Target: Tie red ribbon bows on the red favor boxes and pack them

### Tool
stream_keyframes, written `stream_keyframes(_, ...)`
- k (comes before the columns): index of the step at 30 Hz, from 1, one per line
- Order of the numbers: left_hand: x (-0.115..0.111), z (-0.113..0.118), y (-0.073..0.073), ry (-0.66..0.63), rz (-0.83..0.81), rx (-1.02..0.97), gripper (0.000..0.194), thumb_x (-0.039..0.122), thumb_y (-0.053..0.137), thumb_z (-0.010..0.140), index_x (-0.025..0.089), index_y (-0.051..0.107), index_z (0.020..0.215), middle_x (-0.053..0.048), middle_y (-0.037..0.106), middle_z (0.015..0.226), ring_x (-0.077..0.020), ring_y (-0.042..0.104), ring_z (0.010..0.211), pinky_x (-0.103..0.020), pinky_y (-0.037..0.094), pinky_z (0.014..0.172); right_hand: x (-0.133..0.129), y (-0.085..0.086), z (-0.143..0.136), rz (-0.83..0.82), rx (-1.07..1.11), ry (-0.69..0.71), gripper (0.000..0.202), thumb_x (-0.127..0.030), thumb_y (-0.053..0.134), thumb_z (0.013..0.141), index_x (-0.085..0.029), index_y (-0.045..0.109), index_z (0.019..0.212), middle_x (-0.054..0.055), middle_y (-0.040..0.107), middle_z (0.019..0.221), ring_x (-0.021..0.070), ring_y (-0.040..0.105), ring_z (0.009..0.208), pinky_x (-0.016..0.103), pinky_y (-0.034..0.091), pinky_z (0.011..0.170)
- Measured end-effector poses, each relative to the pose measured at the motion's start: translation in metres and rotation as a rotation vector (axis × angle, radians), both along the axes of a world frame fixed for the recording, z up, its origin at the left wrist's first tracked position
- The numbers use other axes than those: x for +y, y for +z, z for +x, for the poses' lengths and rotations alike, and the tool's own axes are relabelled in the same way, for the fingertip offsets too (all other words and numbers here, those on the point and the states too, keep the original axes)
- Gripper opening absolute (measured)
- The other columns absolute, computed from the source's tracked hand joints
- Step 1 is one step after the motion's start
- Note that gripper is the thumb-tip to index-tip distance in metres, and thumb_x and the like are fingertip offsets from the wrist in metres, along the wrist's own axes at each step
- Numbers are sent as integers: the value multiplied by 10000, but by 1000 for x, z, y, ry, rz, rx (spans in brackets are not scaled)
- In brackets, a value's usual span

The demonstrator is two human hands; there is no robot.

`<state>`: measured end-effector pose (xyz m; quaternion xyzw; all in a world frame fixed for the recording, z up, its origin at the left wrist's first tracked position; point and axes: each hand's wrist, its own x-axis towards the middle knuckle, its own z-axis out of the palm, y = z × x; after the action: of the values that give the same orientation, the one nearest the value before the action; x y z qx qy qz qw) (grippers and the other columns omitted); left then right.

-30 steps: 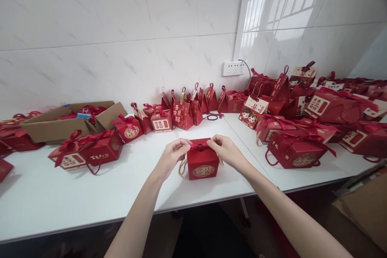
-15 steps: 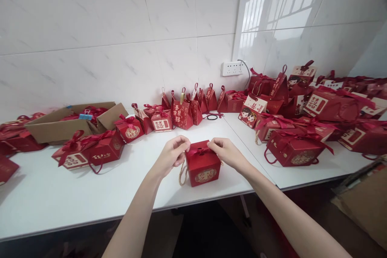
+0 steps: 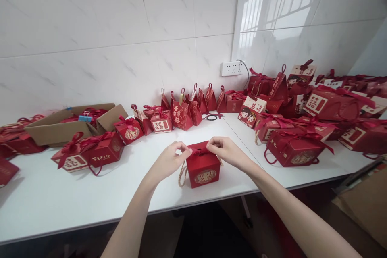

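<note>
A red gift box (image 3: 204, 171) with gold lettering on its front stands upright on the white table, near the front edge. Across its top lies a red ribbon (image 3: 199, 151), drawn together in the middle. My left hand (image 3: 175, 156) pinches the ribbon at the box's left top edge. On the other side, my right hand (image 3: 222, 149) has fingertips closed on the ribbon near the right top edge. A twisted rope handle (image 3: 182, 175) hangs at the left side of the box. Part of the ribbon is hidden behind the fingers.
Several red gift boxes (image 3: 298, 149) are piled on the right. More boxes (image 3: 102, 151) sit at the left beside an open cardboard carton (image 3: 57, 131). Small triangular boxes (image 3: 181, 115) line the wall, close to a black ring (image 3: 211, 117). A power strip (image 3: 232, 69) is on the wall.
My left hand has moved slightly down and toward the ribbon, its fingers now lower beside the box. My right hand has shifted slightly left. The box stays in place.
</note>
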<state>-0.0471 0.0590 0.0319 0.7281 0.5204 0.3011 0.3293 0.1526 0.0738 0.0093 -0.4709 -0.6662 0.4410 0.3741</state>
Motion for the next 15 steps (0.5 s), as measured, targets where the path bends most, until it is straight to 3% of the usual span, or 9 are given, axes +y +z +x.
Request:
stream_keyframes(5,0,0,6,-92,-90,-6,284,399,511,792,172,672,733,-41,601,842,-111,448,554,-231,299,460,3,3,-2,-44,-82,58,135,-260,505,758,-191,483,645,-53,471,482,75,390,353,207,279,362)
stream_keyframes(10,4,-1,6,-130,-212,-95,273,421,567,773,168,581,670,32,421,563,-82,307,469,-201,206,408,7,9,6,36,-152,159,196,-284,517,789,-197,430,636,-54,478,480,83,440,387,204,292,394)
stream_keyframes(12,6,-2,2,-125,-252,-142,288,452,576,769,173,553,698,61,349,526,-72,267,456,-188,190,407,7,12,10,2,-156,230,174,-306,528,799,-194,457,686,-58,482,484,86,450,397,202,295,397)
stream_keyframes(15,10,-1,-3,-91,-230,-190,304,464,620,734,176,528,709,74,352,524,-53,244,435,-176,171,393,7,17,16,-67,-161,350,162,-320,533,810,-174,522,742,-48,511,521,88,479,420,204,328,415)
